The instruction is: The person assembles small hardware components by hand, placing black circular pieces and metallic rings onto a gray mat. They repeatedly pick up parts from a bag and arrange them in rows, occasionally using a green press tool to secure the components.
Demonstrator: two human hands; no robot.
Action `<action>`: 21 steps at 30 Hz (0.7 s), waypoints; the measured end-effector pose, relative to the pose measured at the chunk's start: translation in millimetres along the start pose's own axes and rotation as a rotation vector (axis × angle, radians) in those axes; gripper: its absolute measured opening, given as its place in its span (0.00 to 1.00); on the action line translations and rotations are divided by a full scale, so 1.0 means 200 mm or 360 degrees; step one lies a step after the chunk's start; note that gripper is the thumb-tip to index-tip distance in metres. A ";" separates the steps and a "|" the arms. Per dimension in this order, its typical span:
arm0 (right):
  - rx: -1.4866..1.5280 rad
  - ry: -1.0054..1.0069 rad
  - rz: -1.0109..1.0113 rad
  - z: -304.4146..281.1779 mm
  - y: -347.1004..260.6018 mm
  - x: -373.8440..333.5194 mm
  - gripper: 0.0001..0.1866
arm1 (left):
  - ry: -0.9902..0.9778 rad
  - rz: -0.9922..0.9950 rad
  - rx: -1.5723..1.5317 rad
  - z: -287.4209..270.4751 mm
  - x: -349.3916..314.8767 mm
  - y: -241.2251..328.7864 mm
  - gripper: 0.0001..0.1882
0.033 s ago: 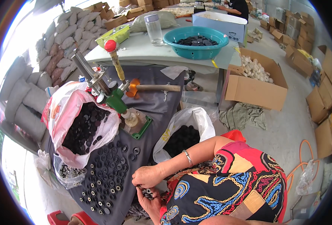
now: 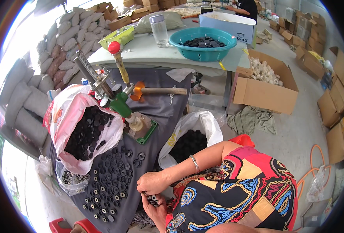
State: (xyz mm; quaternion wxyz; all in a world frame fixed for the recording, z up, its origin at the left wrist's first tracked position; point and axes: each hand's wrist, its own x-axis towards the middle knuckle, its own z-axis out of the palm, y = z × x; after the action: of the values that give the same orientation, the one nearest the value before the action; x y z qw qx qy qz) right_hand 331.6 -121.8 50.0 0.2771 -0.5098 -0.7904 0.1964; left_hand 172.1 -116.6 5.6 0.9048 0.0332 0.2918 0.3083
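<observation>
My left hand point(image 2: 156, 211) is curled around a small heap of ring-shaped pieces point(image 2: 152, 200), dark with pale metal tones. Over that palm, my right hand point(image 2: 153, 182) is closed with its fingertips pointing down; whatever it pinches is hidden. Left of both hands, rows of round black caps point(image 2: 113, 171) lie on a dark cloth point(image 2: 166, 83). Pale rings point(image 2: 96, 192) sit in several of the nearer caps. A clear bag point(image 2: 74, 182) of small rings stands at their left edge. Beyond the caps, a pink-and-white bag point(image 2: 55, 134) lies open, full of black discs point(image 2: 88, 132).
A green hand press point(image 2: 120, 104) with a red knob rises behind the caps. Close to my right forearm stands a white bag point(image 2: 214, 130) of black pieces. Farther back are a teal basin point(image 2: 203, 54), a carton point(image 2: 257, 91) of whitish parts and another person point(image 2: 247, 8).
</observation>
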 end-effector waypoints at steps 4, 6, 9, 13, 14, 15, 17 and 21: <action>0.0026 -0.0026 -0.0032 -0.02 -0.01 -0.01 0.08 | -0.0061 -0.0006 0.0023 -0.02 0.01 0.00 0.11; 0.0032 -0.0016 -0.0031 -0.01 -0.01 -0.01 0.08 | -0.0048 0.0001 0.0023 -0.01 0.00 0.00 0.11; 0.0035 -0.0011 -0.0036 -0.02 -0.01 -0.01 0.08 | -0.0044 0.0004 0.0019 -0.01 0.00 0.00 0.11; 0.0000 -0.0019 -0.0040 -0.01 0.00 -0.01 0.08 | -0.0030 0.0000 0.0022 -0.02 0.00 0.00 0.11; -0.0002 -0.0017 -0.0044 -0.01 -0.01 -0.01 0.08 | -0.0027 0.0002 0.0026 -0.02 0.00 0.00 0.12; -0.0004 -0.0016 -0.0047 -0.01 -0.01 -0.01 0.08 | -0.0024 0.0003 0.0029 -0.02 0.00 0.00 0.12; -0.0025 -0.0028 -0.0047 -0.01 -0.01 -0.01 0.07 | -0.0018 0.0003 0.0032 -0.01 -0.01 0.00 0.12; -0.0069 0.0041 -0.0066 -0.02 0.00 -0.03 0.07 | -0.0013 -0.0017 0.0053 0.02 0.00 -0.01 0.12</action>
State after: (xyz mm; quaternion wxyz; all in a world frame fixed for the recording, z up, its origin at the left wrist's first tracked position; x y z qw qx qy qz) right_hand 335.2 -126.7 52.1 0.2803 -0.5016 -0.8012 0.1669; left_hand 175.2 -117.0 9.3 0.9070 0.0480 0.2933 0.2985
